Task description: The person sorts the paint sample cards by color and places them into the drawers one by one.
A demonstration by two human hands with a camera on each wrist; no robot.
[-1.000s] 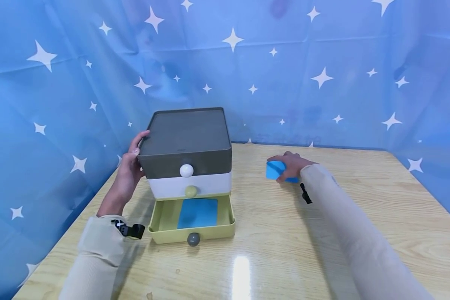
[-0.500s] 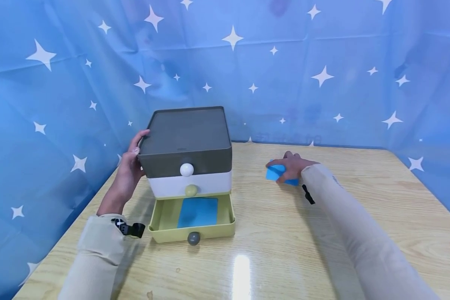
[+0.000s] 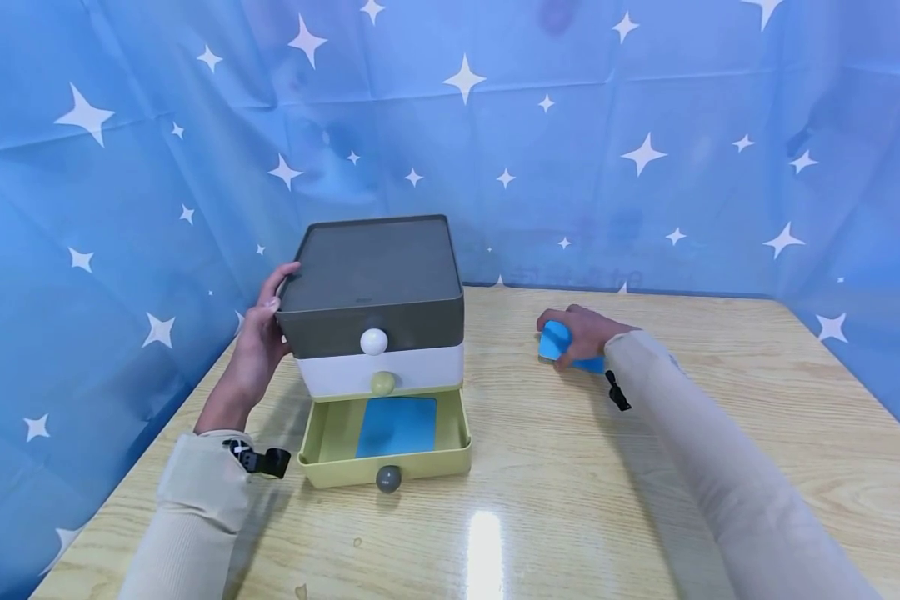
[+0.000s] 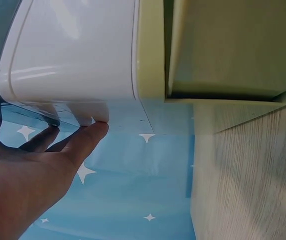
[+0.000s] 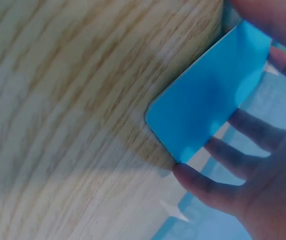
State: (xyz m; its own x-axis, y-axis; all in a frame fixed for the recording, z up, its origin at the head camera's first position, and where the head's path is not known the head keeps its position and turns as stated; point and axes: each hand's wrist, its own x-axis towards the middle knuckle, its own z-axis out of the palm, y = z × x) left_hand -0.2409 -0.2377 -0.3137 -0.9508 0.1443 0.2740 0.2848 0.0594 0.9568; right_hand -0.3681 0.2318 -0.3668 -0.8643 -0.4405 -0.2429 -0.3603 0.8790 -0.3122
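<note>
My left hand (image 3: 257, 337) steadies the left side of a three-tier drawer box (image 3: 375, 262), fingertips against its dark grey and white tiers. In the left wrist view, the left hand's fingers (image 4: 85, 142) touch the side wall without curling round it. To the right on the table, my right hand (image 3: 583, 333) holds a flat blue card (image 3: 553, 340) by its edges. The right wrist view shows the card's (image 5: 202, 95) rounded corner, with several fingertips along one long edge and the thumb near the far end.
The bottom green drawer (image 3: 330, 475) is pulled out, and a blue sheet (image 3: 397, 427) lies inside it. Round knobs, such as the white knob (image 3: 373, 342), jut from the drawer fronts. A blue star-patterned cloth (image 3: 465, 167) hangs behind the wooden table (image 3: 555, 500).
The right hand and the blue card have shifted slightly to the right, and the hand's fingers have closed in on the card's edges. The left hand and the drawer box stay put.
</note>
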